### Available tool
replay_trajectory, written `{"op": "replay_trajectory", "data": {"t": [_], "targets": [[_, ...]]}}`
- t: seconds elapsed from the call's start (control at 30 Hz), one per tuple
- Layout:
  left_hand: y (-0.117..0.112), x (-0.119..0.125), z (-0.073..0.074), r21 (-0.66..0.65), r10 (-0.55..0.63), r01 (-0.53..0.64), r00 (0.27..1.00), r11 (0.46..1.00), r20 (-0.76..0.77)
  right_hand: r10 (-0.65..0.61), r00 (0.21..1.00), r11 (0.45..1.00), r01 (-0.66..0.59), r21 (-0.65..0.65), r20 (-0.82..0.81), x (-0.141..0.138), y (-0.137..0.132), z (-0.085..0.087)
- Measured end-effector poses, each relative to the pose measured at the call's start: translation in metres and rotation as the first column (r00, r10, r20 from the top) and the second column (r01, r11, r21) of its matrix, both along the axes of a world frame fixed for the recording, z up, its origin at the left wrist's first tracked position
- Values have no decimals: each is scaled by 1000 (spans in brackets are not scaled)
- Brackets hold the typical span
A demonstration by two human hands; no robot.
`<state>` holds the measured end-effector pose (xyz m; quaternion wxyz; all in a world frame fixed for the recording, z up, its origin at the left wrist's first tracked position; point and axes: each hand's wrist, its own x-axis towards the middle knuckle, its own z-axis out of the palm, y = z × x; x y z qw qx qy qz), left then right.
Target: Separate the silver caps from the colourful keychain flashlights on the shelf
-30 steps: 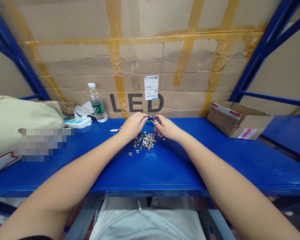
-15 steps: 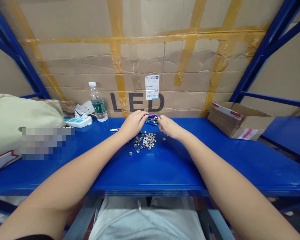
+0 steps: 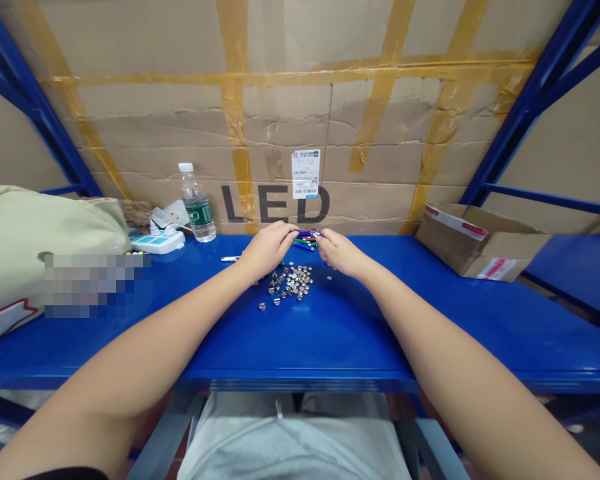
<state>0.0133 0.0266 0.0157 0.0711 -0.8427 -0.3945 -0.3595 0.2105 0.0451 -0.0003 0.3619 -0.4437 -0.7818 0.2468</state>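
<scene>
My left hand (image 3: pixel 271 243) is closed on one end of a slim purple pen-like tube (image 3: pixel 305 233), held level. My right hand (image 3: pixel 341 252) pinches at its other end, where a small shiny silver part (image 3: pixel 316 233) shows by the fingertips. Just behind and below lie several green, red and blue pen-like tubes (image 3: pixel 304 246) on the blue table. Closer to me is a loose pile of small silver metal pieces (image 3: pixel 296 281), round or clip-like. A silver-ended tube (image 3: pixel 230 259) lies left of my left hand, partly hidden by it.
At the back left stand a water bottle (image 3: pixel 197 210) and a white power strip (image 3: pixel 157 242). A pale green bag (image 3: pixel 45 227) covers the left side. An open cardboard box (image 3: pixel 460 243) sits at the right. Behind the table (image 3: pixel 330 340) rises a large taped carton (image 3: pixel 180 127).
My two hands stay almost in place around the purple tube. The silver part at its right end shows slightly more clearly, and the view has shifted a little.
</scene>
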Motion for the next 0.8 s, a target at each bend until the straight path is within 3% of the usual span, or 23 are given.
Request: {"op": "replay_trajectory", "data": {"t": [0.1,0.27,0.57,0.8], "targets": [[0,0,-1,-1,-15,15,1000,1000,-2,-2,999,999,0,48,44,0,0,1],[3,-1,-6,-1,-33,33,998,999,-47,-145,962,977,102,186,232,-3,0,3],[2,1,-4,14,29,-29,998,999,-48,-250,889,953,155,261,384,-5,-5,8],[3,-3,-2,49,50,-50,999,998,-4,-117,937,976,49,210,328,0,-4,8]]}}
